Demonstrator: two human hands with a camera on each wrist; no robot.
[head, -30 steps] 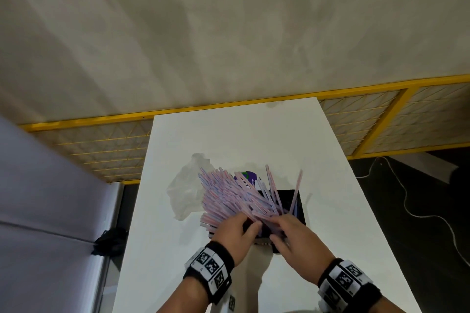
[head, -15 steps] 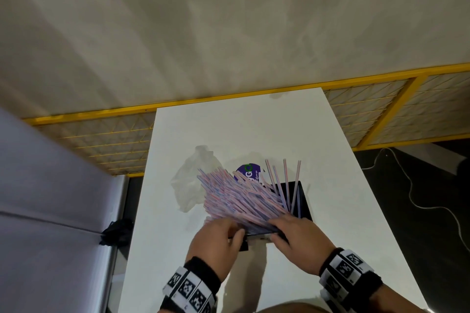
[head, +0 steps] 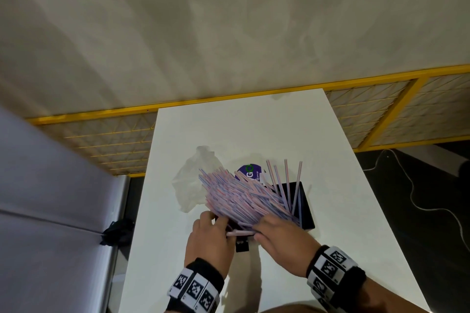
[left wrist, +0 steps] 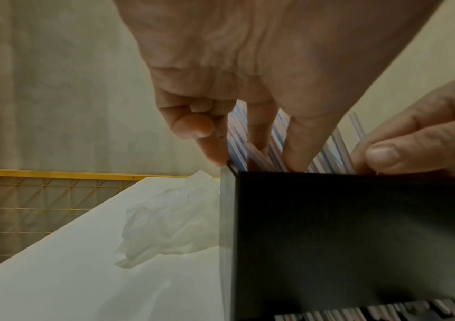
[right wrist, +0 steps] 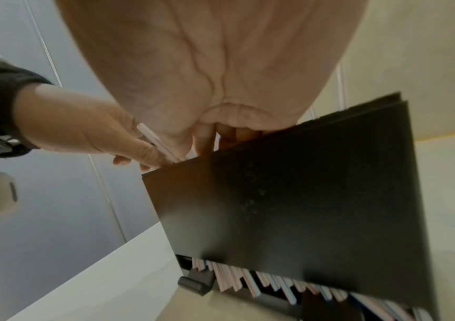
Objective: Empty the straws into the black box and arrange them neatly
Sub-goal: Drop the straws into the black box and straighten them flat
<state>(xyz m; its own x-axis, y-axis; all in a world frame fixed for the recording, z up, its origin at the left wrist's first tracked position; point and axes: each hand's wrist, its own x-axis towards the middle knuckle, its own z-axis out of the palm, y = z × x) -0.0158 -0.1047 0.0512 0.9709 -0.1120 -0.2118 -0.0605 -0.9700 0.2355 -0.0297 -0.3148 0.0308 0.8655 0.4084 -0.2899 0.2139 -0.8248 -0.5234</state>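
Since a second ago your left hand [head: 209, 239] has slid back toward you and the straws [head: 241, 195] have settled deeper — most of the pink-and-blue bundle now leans left out of the black box [head: 306, 207], with a few standing near upright at its right side.

Left hand: fingers dipped among the straw ends at the box's near left corner, curled against them; one pale straw [head: 240, 232] lies crosswise between your two hands. Right hand [head: 282, 244]: fingers curled over the near wall, down into the straws. Whether either hand actually pinches a straw, you cannot tell from these views.

Box stands on the white table [head: 254, 129]. Crumpled clear plastic bag [head: 189, 180] just left of it, empty by the look. A purple printed label [head: 248, 171] shows behind the bundle.

Step in hand, as judged: emptying done, tidying begun. Next move calls for you to gather the leaning fan upright and tap the ends level — and to tuck in the crosswise stray.
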